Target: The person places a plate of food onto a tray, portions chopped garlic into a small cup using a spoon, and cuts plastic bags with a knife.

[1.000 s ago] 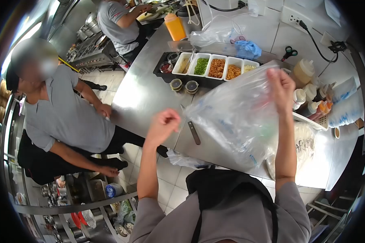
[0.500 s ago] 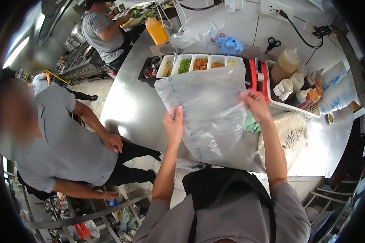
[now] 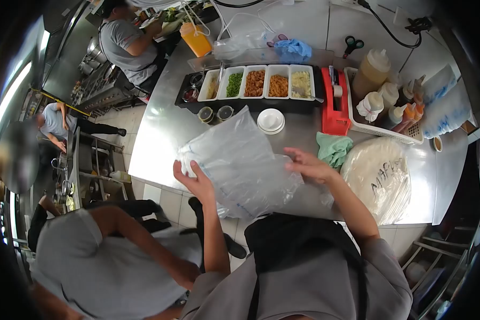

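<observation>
A clear plastic bag (image 3: 240,160) with faint blue print hangs tilted and crumpled over the front of the steel table. My left hand (image 3: 198,184) grips its left edge between thumb and fingers. By the bag's right edge, my right hand (image 3: 312,166) has its fingers apart and stretched out, with nothing visibly held. Behind the bag stand a small stack of white dishes (image 3: 271,121) and two small dark-filled cups (image 3: 225,113). A green cloth (image 3: 334,148) lies just beyond my right hand, beside a wrapped round pale stack (image 3: 378,181) with black writing.
White trays of chopped food (image 3: 256,82) line the back, beside a red tape dispenser (image 3: 336,106). A white basket (image 3: 386,130) of sauce bottles stands right. One co-worker (image 3: 117,256) bends close at my left; others are farther off. Scissors (image 3: 353,46) hang on the wall.
The bag has come down and left from in front of the trays, crumpling. My right hand has loosened from its edge. The nearby co-worker has bent down, and my view has shifted slightly.
</observation>
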The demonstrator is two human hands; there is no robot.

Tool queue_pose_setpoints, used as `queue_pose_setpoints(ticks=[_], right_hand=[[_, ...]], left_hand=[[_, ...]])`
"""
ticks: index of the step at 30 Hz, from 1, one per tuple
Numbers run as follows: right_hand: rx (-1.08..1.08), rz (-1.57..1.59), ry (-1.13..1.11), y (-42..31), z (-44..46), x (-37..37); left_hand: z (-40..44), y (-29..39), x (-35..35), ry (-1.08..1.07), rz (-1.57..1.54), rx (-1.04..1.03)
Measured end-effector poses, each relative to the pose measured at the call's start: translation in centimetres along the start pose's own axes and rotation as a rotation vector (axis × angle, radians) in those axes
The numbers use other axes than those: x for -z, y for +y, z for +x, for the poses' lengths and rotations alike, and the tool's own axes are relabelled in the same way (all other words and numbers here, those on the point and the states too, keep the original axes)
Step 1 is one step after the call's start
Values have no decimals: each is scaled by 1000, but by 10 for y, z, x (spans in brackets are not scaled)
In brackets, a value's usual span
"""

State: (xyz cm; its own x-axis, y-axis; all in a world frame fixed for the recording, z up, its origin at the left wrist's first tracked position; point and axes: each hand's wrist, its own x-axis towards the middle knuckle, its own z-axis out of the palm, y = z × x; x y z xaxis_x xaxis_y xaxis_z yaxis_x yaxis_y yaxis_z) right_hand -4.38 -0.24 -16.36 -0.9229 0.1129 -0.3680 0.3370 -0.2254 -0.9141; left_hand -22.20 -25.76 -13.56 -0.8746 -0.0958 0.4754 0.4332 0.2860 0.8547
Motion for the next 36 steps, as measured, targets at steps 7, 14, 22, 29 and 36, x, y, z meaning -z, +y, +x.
queue_pose_setpoints(ticks=[7, 14, 22, 29, 36], right_hand=[[-35, -261, 3, -5, -17, -39], [72, -374, 288, 22, -12, -64], [178, -272, 252, 42, 5, -60], [-101, -221, 341, 24, -52, -12], [729, -959, 686, -30, -12, -79]], left_hand=[[57, -30, -84, -468, 543, -362], [37, -39, -93, -548, 419, -377], [31, -56, -95, -698, 440, -543], [53, -60, -69, -471, 384, -147], [22, -15, -70, -495, 351, -421]])
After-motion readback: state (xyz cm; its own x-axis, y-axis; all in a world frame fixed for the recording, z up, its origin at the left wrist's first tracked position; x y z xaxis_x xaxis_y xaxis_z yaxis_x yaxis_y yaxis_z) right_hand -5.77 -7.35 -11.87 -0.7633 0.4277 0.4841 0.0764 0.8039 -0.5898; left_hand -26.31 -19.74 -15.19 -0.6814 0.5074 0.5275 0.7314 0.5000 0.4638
